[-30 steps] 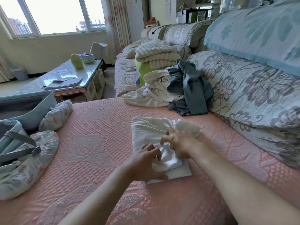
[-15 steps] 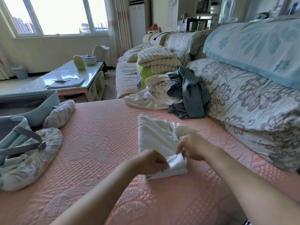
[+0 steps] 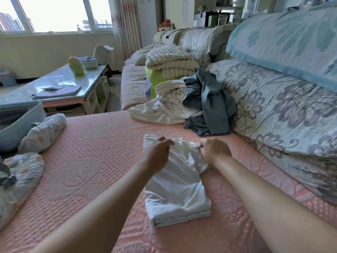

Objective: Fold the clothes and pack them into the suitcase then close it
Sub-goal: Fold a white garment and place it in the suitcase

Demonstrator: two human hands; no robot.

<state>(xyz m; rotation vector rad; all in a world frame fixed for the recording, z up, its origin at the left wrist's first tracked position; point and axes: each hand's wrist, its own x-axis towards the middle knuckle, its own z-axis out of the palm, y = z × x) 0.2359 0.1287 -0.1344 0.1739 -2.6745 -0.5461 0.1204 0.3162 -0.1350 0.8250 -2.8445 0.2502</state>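
Home living room: long sofa (image 3: 273,99) under floral covers, glass-top coffee table (image 3: 73,83), big window (image 3: 54,13) with curtain (image 3: 127,24), tower blocks (image 3: 11,21) outside, folded blanket (image 3: 169,61), clothes pile (image 3: 182,105) on seat.

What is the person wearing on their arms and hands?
Nothing at all! The left hand and the right hand have no gloves on. No sleeves show either, and there is no watch or bracelet at the wrists.
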